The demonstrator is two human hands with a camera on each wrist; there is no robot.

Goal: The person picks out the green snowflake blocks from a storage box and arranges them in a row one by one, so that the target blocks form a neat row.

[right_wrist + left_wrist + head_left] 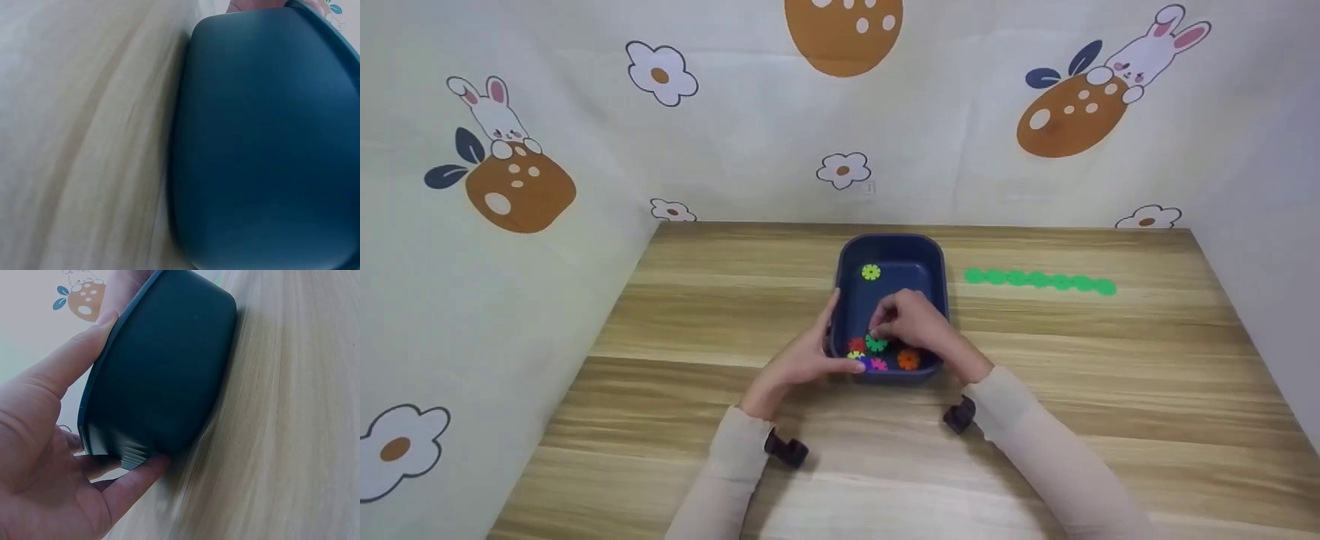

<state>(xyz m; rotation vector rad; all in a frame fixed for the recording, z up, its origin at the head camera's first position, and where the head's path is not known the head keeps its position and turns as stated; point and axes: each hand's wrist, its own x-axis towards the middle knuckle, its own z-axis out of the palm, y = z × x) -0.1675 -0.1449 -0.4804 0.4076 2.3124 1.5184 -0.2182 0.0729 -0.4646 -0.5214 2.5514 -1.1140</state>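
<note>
A dark blue plastic bin (894, 246) stands on the table with several toothed, flower-shaped plastic discs inside. My left hand (810, 356) grips its near left corner; in the left wrist view the thumb lies at the rim and the fingers against the outer side. Reaching in over the right wall, my right hand (911, 319) pinches a green disc (876, 343) at its upper edge. Around it lie a red disc (856, 345), a pink disc (878, 364) and an orange disc (909, 359). A yellow-green disc (871, 272) is at the far end of the bin.
Right of the bin, several green discs form a row (1039, 280) on the wood-grain table (697, 300). A patterned cloth (750, 142) hangs behind and at the sides. Each wrist carries a dark camera mount, such as the left mount (787, 450).
</note>
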